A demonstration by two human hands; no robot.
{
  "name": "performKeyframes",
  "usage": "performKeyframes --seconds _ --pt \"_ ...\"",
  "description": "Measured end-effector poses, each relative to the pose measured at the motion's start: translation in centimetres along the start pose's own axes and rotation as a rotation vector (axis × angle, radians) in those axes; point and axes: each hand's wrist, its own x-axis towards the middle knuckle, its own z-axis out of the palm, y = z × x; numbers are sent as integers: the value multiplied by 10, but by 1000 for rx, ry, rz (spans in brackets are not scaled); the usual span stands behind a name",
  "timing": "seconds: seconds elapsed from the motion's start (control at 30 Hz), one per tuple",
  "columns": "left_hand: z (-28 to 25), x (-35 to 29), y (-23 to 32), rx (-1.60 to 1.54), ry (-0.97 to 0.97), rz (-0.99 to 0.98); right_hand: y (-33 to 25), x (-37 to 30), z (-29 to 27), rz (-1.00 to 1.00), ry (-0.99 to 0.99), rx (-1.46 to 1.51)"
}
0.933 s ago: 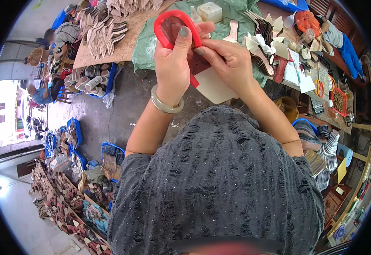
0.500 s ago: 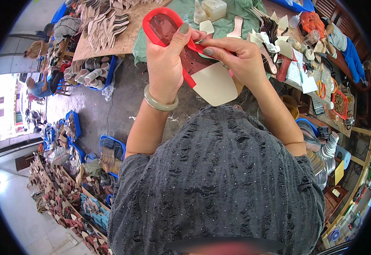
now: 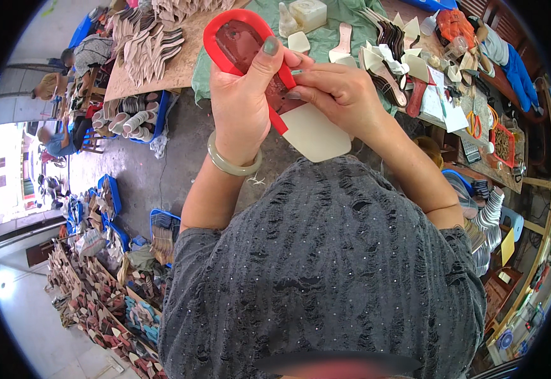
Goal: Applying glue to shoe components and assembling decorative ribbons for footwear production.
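Note:
Upright in front of me is a shoe insole (image 3: 240,43), with a dark red face and a bright red strip (image 3: 211,43) folded over its rounded edge. Its lower end is a smooth cream-coloured toe piece (image 3: 318,134). My left hand (image 3: 242,104) is closed round the insole's side, the thumb lying along the dark red face. On the opposite edge, my right hand (image 3: 345,95) pinches with thumb and fingertips where the red strip runs. The fingers partly hide the strip there.
Beyond my hands, a green cloth (image 3: 332,38) covers part of the table, holding a glue container (image 3: 308,15) and a pale insole (image 3: 341,43). Stacked insoles (image 3: 389,41) stand right, near orange-handled scissors (image 3: 473,124). Blue crates (image 3: 165,117) with shoe parts sit on the floor at left.
My right fingers have moved in from a stretch of red strip held away from the insole and now press close to its edge. Both hands and the insole have shifted slightly left.

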Motion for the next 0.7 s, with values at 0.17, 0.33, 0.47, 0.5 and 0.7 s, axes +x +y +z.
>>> performKeyframes --seconds 0.17,0.33,0.47,0.5,0.7 --pt "-3 8 -3 41 -89 54 5 3 -1 -34 -30 -86" --pt "-8 15 -9 43 -27 143 5 6 -3 166 -38 124" --pt "-7 16 -7 48 22 169 4 5 -12 194 -31 160" --pt "-7 16 -6 37 33 151 4 4 -15 182 -52 99" --pt "-3 13 -5 33 62 102 9 1 -16 -4 -73 -80"
